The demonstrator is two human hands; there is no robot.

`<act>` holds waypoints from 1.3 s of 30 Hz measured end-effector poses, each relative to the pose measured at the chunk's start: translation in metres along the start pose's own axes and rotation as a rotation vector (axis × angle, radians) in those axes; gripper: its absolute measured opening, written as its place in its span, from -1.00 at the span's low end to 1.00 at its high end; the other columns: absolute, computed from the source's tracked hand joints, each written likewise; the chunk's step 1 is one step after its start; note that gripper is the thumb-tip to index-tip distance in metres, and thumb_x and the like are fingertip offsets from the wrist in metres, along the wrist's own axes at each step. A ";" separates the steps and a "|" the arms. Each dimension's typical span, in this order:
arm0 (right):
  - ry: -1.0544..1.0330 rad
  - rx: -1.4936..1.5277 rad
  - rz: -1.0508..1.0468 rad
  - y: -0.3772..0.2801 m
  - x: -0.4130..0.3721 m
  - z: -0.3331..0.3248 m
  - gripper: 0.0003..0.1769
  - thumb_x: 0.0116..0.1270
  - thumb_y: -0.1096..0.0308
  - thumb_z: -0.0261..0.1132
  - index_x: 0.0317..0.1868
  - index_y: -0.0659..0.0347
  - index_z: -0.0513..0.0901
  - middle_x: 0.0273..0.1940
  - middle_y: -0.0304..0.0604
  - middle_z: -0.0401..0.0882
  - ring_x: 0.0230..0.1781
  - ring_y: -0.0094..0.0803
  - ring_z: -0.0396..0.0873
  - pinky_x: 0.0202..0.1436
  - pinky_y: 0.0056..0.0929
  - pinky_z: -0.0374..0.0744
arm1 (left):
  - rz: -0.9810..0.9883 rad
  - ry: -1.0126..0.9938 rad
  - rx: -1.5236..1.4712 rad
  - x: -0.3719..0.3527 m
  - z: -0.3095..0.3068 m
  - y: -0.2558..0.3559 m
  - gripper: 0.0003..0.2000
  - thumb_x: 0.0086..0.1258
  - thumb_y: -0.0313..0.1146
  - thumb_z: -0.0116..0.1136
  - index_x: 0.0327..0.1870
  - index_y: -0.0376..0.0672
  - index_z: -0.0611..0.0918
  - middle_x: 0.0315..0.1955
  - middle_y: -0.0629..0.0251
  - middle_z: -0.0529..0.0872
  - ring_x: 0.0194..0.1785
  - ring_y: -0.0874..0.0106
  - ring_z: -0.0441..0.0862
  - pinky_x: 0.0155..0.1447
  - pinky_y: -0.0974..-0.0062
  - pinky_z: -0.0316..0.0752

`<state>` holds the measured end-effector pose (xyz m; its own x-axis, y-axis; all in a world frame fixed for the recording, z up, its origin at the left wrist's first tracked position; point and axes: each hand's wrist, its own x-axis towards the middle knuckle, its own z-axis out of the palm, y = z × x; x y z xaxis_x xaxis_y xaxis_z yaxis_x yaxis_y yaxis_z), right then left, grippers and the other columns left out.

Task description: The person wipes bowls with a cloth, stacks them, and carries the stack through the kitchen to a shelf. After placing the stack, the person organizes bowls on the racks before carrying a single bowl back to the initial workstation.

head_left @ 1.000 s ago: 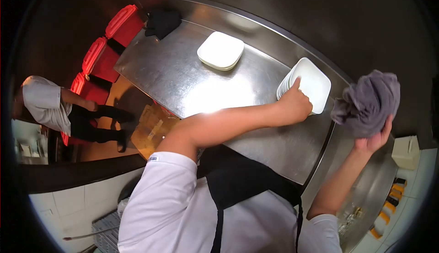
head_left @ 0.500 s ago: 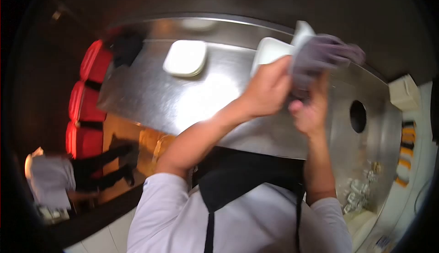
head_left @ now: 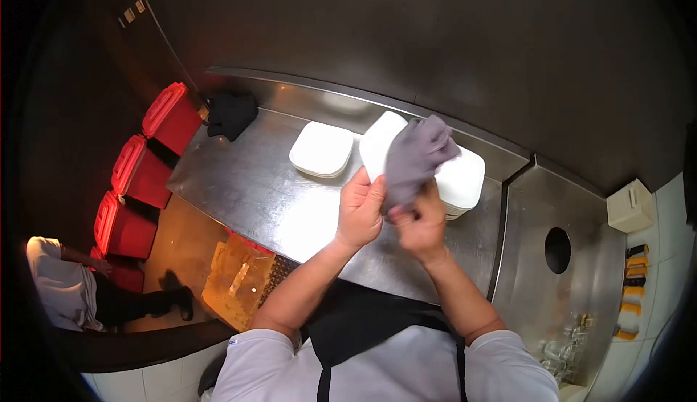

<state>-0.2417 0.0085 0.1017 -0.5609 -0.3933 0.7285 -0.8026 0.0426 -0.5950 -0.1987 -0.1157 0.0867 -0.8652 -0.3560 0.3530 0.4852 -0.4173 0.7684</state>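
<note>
My left hand [head_left: 361,209] grips the lower edge of a white plate [head_left: 380,144], held tilted above the steel counter. A grey-purple cloth [head_left: 417,156] covers the plate's right side. Bunched in my right hand [head_left: 421,222], the cloth presses against the plate; the fingers are partly hidden and a little blurred. Just behind my right hand stands a stack of white square plates [head_left: 465,177]. To the left, another short stack of white plates [head_left: 321,148] rests on the counter.
Red lidded bins [head_left: 139,169] line the left side, near a person in a white shirt [head_left: 62,282]. Dark fabric [head_left: 232,115] lies at the counter's far left end. On the right are a round hole [head_left: 557,249] in the steel surface, glasses [head_left: 563,351] and a white dispenser [head_left: 630,207].
Both hands have moved left and down in view with the plate and cloth, partly because the camera turned. The right-hand plate stack shows more now. The other person has shifted.
</note>
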 end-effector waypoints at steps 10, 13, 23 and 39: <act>0.060 1.221 0.758 0.017 0.082 -0.007 -0.42 0.58 -0.08 0.05 0.24 0.29 0.54 0.05 -0.12 0.67 0.02 -0.39 0.64 0.11 -0.39 0.60 | 0.379 -0.294 0.734 -0.017 0.014 0.042 -0.74 0.40 -0.48 0.28 0.06 -0.35 0.66 -0.39 0.12 0.76 -0.33 0.30 0.76 -0.24 0.45 0.60; 0.163 1.235 1.090 0.023 0.041 0.012 -0.38 0.55 -0.15 0.05 0.28 0.21 0.52 0.16 -0.12 0.62 0.13 -0.33 0.61 0.20 -0.29 0.60 | 0.642 -0.399 0.978 0.013 -0.004 0.017 -0.62 0.22 -0.62 0.27 0.11 -0.38 0.64 0.08 -0.12 0.69 0.16 0.04 0.68 0.23 0.22 0.63; 0.373 1.386 0.902 0.011 0.031 -0.068 -0.36 0.53 -0.03 0.12 0.38 0.32 0.40 0.27 0.02 0.54 0.25 -0.14 0.54 0.37 -0.14 0.50 | 0.391 -0.521 1.600 0.055 -0.159 -0.002 -0.74 0.31 -0.55 0.11 0.01 -0.15 0.62 -0.01 0.10 0.75 0.10 0.14 0.72 0.12 0.25 0.65; 0.583 0.908 0.673 0.016 -0.006 -0.131 -0.41 0.60 0.02 0.02 0.36 0.35 0.41 0.28 0.05 0.52 0.28 -0.14 0.53 0.39 -0.15 0.49 | 0.022 -0.845 1.717 0.081 -0.231 0.008 -0.74 0.24 -0.55 0.25 -0.05 -0.12 0.70 0.05 0.15 0.74 0.16 0.19 0.69 0.13 0.24 0.62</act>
<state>-0.2776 0.1321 0.1324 -0.9930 -0.0685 0.0961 -0.0276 -0.6571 -0.7533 -0.2356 -0.3406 -0.0019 -0.9455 0.3124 0.0918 0.3248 0.9246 0.1989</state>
